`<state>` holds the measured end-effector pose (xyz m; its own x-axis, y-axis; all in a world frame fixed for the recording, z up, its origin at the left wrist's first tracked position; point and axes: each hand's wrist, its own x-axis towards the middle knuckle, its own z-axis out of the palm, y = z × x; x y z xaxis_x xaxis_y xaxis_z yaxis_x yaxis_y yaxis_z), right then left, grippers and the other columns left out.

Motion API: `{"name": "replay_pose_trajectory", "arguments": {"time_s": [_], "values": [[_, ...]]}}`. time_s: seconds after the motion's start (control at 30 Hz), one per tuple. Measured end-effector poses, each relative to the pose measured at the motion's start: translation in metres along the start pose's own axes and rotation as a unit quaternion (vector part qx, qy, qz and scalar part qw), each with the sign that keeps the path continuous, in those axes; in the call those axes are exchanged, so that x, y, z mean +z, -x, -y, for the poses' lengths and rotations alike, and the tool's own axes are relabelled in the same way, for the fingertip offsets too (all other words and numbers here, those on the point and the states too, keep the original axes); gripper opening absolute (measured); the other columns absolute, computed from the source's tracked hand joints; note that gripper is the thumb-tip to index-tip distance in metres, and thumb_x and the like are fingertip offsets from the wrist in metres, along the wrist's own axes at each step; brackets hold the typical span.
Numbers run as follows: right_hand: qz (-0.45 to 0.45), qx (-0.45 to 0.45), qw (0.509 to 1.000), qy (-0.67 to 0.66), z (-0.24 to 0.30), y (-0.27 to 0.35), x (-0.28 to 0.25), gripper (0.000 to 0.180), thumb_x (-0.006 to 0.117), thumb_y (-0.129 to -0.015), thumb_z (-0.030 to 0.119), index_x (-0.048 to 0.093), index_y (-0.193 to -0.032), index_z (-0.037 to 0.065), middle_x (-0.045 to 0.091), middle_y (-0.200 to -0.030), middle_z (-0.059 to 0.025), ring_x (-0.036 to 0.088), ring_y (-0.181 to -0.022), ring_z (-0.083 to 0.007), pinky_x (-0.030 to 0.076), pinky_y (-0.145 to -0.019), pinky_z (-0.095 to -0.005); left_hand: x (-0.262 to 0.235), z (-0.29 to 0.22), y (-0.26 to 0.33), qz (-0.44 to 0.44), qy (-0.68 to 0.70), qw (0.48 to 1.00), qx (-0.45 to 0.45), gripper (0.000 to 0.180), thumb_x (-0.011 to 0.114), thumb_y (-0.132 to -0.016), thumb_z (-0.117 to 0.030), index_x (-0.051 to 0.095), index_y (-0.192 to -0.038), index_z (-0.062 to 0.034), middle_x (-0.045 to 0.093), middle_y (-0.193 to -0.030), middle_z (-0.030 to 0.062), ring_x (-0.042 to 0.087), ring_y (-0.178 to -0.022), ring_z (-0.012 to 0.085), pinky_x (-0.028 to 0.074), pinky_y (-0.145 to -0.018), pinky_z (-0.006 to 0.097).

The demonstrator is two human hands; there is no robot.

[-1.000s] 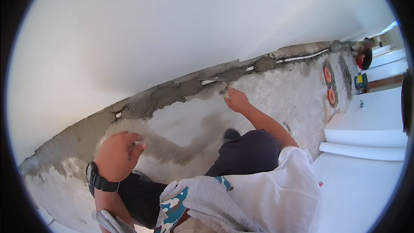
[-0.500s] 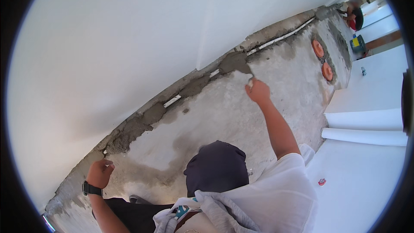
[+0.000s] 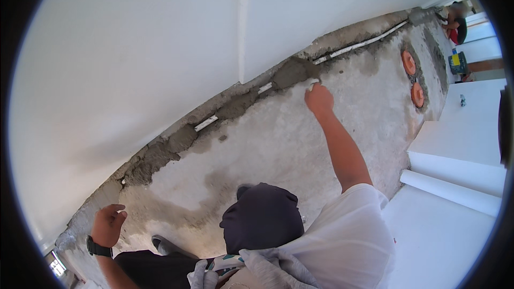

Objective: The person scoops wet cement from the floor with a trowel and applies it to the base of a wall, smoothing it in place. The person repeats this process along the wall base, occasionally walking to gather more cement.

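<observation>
The right hand [image 3: 320,99] is wrapped round a pale-handled tool [image 3: 313,81] — a trowel perhaps, hard to see — beside the grey mortar [image 3: 292,73], the left hand [image 3: 108,226] well apart at near left, loosely unclenched.

The pipe [image 3: 369,42] runs along the foot of the wall [image 3: 160,48], between it and the floor [image 3: 267,134], with mortar [image 3: 292,72] over stretches of it. The right hand [image 3: 319,98] is just beside the mortar; the left hand [image 3: 108,226] is well to its left. On the right, two covers [image 3: 409,62] sit in the floor, with a bucket [image 3: 458,63] beyond, and a co-worker [image 3: 459,29] farther back.
</observation>
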<state>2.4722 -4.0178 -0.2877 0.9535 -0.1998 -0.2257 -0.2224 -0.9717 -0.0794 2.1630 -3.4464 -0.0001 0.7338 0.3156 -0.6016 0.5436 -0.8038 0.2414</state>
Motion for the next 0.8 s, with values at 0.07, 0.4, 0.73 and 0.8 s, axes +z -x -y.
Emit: {"name": "replay_pose_trajectory", "arguments": {"time_s": [0.07,0.4,0.73,0.8], "values": [[0.011,-0.046,0.999,-0.006,0.015,0.026,0.004,0.038,0.067,-0.090,0.037,0.063,-0.107,0.003,0.070,-0.097,-0.0212,0.070,-0.093,-0.0382,0.056,-0.080,-0.0495,-0.004,-0.001,-0.008,0.004,-0.037,0.999,0.018,0.026,0.069,-0.086,-0.016,0.073,-0.104,0.0019,0.068,-0.075,0.0191,0.067,-0.068,0.0308,0.052,-0.065,0.040],[-0.021,0.088,0.996,0.020,-0.028,0.017,-0.037,0.021,0.067,-0.087,0.021,0.070,-0.095,0.002,0.073,-0.097,-0.0185,0.072,-0.091,-0.0357,0.059,-0.077,-0.0447,-0.016,-0.033,-0.029,0.044,-0.158,0.984,0.077,0.025,0.070,-0.084,-0.017,0.073,-0.102,-0.0002,0.069,-0.085,0.0202,0.067,-0.077,0.0343,0.053,-0.074,0.043],[0.028,-0.072,0.997,0.019,0.062,0.066,-0.010,0.019,0.063,-0.086,0.014,0.073,-0.094,0.000,0.071,-0.101,-0.0245,0.070,-0.098,-0.0395,0.058,-0.081,-0.0465,-0.018,-0.030,-0.018,0.012,-0.097,0.983,0.158,0.027,0.070,-0.085,-0.020,0.072,-0.106,-0.0029,0.068,-0.087,0.0177,0.067,-0.084,0.0354,0.052,-0.076,0.046],[0.034,-0.104,0.994,-0.002,0.083,0.095,-0.004,0.019,0.063,-0.086,0.015,0.073,-0.090,0.000,0.072,-0.096,-0.0250,0.071,-0.096,-0.0382,0.058,-0.080,-0.0464,-0.005,-0.012,-0.025,0.012,-0.115,0.981,0.156,0.028,0.070,-0.086,-0.022,0.072,-0.107,-0.0032,0.070,-0.088,0.0176,0.068,-0.086,0.0355,0.053,-0.078,0.046]]}}
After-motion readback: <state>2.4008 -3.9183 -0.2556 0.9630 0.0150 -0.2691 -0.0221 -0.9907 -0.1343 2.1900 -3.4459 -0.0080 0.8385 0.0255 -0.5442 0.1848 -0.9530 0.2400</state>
